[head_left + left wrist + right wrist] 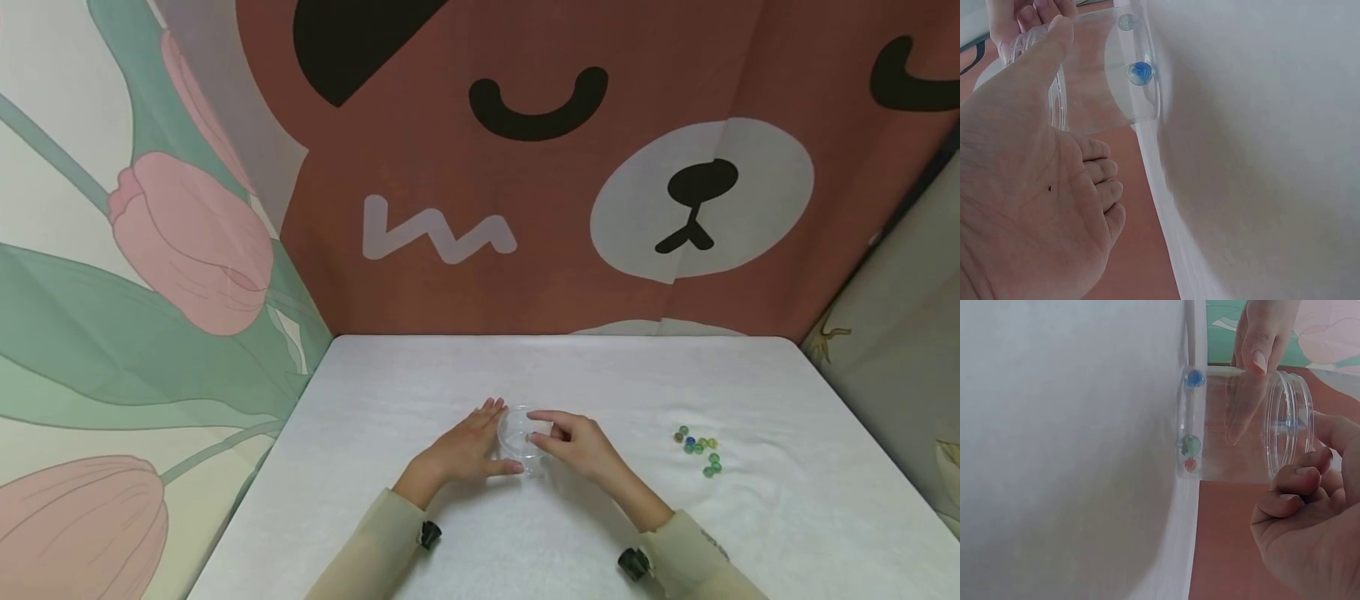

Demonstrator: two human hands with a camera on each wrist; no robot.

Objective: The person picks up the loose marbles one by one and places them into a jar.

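Three marbles (1190,445) already in cup (521,440). Loose pile (699,447) waits right of cup. Your left hand (468,448) steadies cup, fingers straight; right hand (577,446) pinches rim.

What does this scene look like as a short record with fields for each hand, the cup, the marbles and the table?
left hand: fingers straight, thumb against the clear cup's side
right hand: fingers curled at the cup's rim
clear cup: upright on the table, between both hands
marbles in cup: at least three, on the bottom
loose marbles: small cluster to the right, apart from the hands
table: white cloth cover
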